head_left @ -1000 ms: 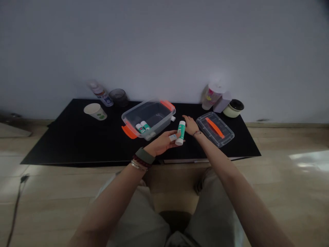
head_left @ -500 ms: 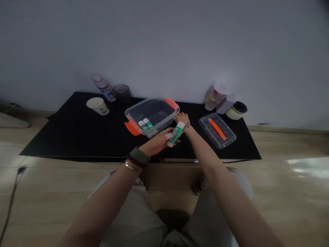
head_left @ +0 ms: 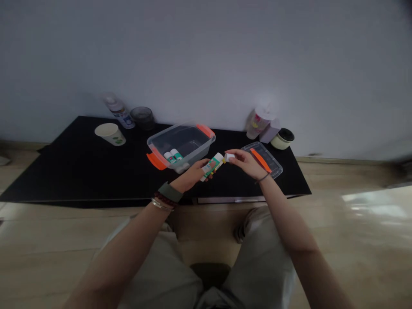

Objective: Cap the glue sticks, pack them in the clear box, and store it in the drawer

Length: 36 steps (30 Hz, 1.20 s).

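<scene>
My left hand (head_left: pixel 195 174) is wrapped round a green and white glue stick (head_left: pixel 213 165), tilted up to the right. Its top end is uncapped, with a bit of yellow showing there. Just beyond that end, my right hand (head_left: pixel 247 163) pinches a white cap (head_left: pixel 229 157) between thumb and fingers. Behind my left hand stands a clear plastic box (head_left: pixel 196 150) with orange latches. Several white and green glue sticks (head_left: pixel 173 157) lie in the box's left end. The clear lid (head_left: pixel 276 166) with an orange handle lies flat, partly behind my right hand.
A paper cup (head_left: pixel 111 134), a spray can (head_left: pixel 120 113) and a dark glass bowl (head_left: pixel 143 118) stand at the back left of the black table (head_left: pixel 64 171). At the back right are a clear cup (head_left: pixel 256 125), a pale box (head_left: pixel 270 131) and a cream pot (head_left: pixel 281 140).
My right hand has moved from beside the box to the glue stick's end and now holds the white cap, apart from the stick. The view has shifted slightly right.
</scene>
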Available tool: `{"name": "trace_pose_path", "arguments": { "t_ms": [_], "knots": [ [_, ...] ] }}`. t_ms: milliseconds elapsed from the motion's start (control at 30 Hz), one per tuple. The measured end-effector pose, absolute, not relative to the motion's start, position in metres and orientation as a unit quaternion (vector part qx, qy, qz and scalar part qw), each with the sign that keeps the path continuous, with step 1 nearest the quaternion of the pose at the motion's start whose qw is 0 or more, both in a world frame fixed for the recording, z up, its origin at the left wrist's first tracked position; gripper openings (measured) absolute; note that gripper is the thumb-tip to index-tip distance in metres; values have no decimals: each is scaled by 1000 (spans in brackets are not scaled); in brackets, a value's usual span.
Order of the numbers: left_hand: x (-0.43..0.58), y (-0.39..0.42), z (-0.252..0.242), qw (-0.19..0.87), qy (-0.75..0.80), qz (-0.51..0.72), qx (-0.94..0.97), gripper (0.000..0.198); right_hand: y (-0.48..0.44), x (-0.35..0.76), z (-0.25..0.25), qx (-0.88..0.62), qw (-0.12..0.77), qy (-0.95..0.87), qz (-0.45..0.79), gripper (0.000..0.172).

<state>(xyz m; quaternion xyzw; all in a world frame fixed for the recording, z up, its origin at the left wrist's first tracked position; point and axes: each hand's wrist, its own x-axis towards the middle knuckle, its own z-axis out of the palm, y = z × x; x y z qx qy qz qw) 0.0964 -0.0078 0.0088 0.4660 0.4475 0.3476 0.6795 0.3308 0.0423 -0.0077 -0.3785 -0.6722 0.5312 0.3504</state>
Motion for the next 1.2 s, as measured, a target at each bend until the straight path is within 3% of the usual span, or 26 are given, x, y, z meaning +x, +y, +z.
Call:
{"name": "trace_pose_path", "arguments": {
  "t_ms": [233,600,767,967,1200],
  "knots": [
    [97,-14,14,714,405,283,496,54,18,322,-5,-378,404,-652,519,42],
    [85,-18,24,784,369,151,477,51,-11,305,13,-395,343,-758,390,30],
    [90,-24,32,722,348,192,567,47,-16,300,17,-417,377,-747,355,22],
    [105,-30,27,640,372,224,634,45,-16,290,16,-441,386,-740,328,33],
    [117,-33,20,433,448,258,738,35,-9,292,10,-479,371,-739,295,33]
  ]
}}
